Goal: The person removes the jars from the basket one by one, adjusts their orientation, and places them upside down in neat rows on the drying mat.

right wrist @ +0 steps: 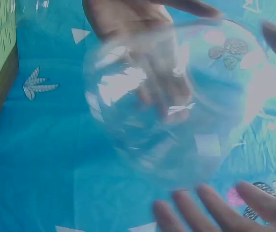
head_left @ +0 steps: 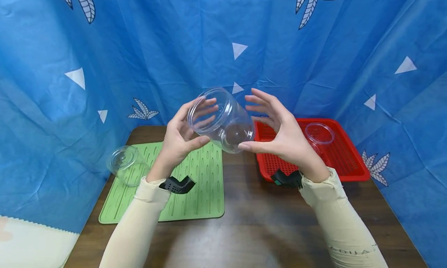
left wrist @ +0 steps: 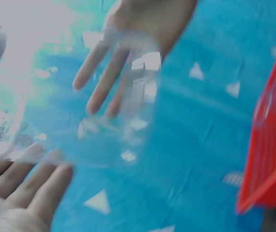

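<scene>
Two bare hands have one clear plastic jar (head_left: 230, 118) between them, raised above the dark wooden table (head_left: 244, 229) and in front of the blue curtain (head_left: 195, 39). The jar is colourless and see-through, a wide, smooth-walled cylinder with a ringed rim round its uncovered mouth. It is tipped well over: in the head view the mouth faces up and to the left, while the round base, marked with a ring, lies low on the right. White glints streak the wall in both wrist views, where the jar's outline is blurred. Fingers and curtain show through it.

The left hand (head_left: 179, 132) is curved round the mouth end, its fingers seen through the plastic and its thumb by the lower side. The right hand (head_left: 284, 132) is spread at the base end, thumb against the base and fingers loosely bent beside the wall; I cannot tell whether those fingertips touch it.

On the left, a second jar (head_left: 130, 169), likewise clear, sits on the green ribbed mat (head_left: 206, 182). To the right is a red perforated basket (head_left: 352, 159) containing a clear round piece (head_left: 326, 141); whether that is a lid or another jar I cannot tell. Cream sleeves (head_left: 134, 225) reach both wrists, and a black device (head_left: 179, 185) is worn at each.
</scene>
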`<state>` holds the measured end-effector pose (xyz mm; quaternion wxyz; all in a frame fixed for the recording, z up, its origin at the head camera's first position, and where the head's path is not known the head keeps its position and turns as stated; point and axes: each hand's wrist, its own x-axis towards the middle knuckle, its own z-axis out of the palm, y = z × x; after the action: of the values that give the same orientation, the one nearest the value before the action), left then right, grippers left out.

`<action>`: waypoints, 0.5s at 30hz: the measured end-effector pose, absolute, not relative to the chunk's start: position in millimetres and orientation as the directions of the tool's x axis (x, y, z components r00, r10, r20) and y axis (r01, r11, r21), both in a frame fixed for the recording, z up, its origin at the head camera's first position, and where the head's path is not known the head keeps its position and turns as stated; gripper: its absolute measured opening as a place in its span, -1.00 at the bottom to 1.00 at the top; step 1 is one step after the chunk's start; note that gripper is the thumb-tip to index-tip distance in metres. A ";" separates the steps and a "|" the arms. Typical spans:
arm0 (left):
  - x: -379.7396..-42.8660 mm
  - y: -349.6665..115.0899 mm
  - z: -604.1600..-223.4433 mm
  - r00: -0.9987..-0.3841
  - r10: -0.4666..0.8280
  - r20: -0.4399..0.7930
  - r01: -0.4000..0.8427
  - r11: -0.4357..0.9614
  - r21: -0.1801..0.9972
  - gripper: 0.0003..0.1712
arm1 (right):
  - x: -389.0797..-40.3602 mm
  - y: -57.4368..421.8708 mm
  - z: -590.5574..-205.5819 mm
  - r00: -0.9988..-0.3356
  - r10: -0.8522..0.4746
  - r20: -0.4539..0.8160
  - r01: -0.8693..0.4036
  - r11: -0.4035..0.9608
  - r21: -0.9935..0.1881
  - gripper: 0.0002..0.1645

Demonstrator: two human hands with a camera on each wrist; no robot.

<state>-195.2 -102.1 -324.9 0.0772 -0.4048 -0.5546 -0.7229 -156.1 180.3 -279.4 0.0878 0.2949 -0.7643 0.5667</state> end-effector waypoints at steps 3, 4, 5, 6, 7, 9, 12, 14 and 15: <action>-187.6 -88.1 -328.5 -0.705 0.208 0.678 0.515 -0.508 0.690 0.10 | -157.6 180.1 -287.4 -0.789 -0.306 0.533 -0.573 0.052 -0.818 0.30; -185.2 -83.4 -329.4 -0.718 0.171 0.674 0.499 -0.549 0.671 0.08 | -157.9 179.4 -289.8 -0.784 -0.296 0.545 -0.574 0.013 -0.819 0.31; -182.8 -78.8 -329.9 -0.730 0.138 0.669 0.488 -0.581 0.652 0.07 | -158.3 178.4 -291.9 -0.782 -0.288 0.553 -0.571 -0.023 -0.820 0.30; -180.7 -74.4 -330.3 -0.740 0.108 0.664 0.479 -0.609 0.633 0.07 | -158.7 177.2 -294.1 -0.779 -0.285 0.558 -0.566 -0.059 -0.822 0.30; -178.6 -70.2 -330.9 -0.750 0.083 0.656 0.469 -0.633 0.616 0.07 | -159.1 175.7 -296.4 -0.776 -0.285 0.562 -0.561 -0.094 -0.822 0.31; -174.8 -62.9 -331.6 -0.765 0.046 0.642 0.454 -0.668 0.589 0.09 | -160.3 172.1 -300.4 -0.767 -0.290 0.573 -0.552 -0.157 -0.819 0.33; -171.1 -53.8 -332.5 -0.773 0.024 0.634 0.444 -0.693 0.568 0.18 | -161.8 166.7 -304.1 -0.749 -0.290 0.595 -0.547 -0.234 -0.804 0.39; -169.7 -48.4 -332.9 -0.779 0.017 0.627 0.425 -0.722 0.546 0.20 | -162.6 163.9 -305.1 -0.742 -0.280 0.609 -0.548 -0.271 -0.791 0.37; -169.4 -45.9 -333.2 -0.780 0.016 0.626 0.413 -0.738 0.533 0.21 | -162.5 162.7 -305.2 -0.740 -0.274 0.614 -0.548 -0.284 -0.787 0.35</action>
<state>-169.4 -45.9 -333.2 0.1131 -0.3118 -0.3436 -0.8786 -162.5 162.7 -305.2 0.0948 0.3478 -0.5907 0.7219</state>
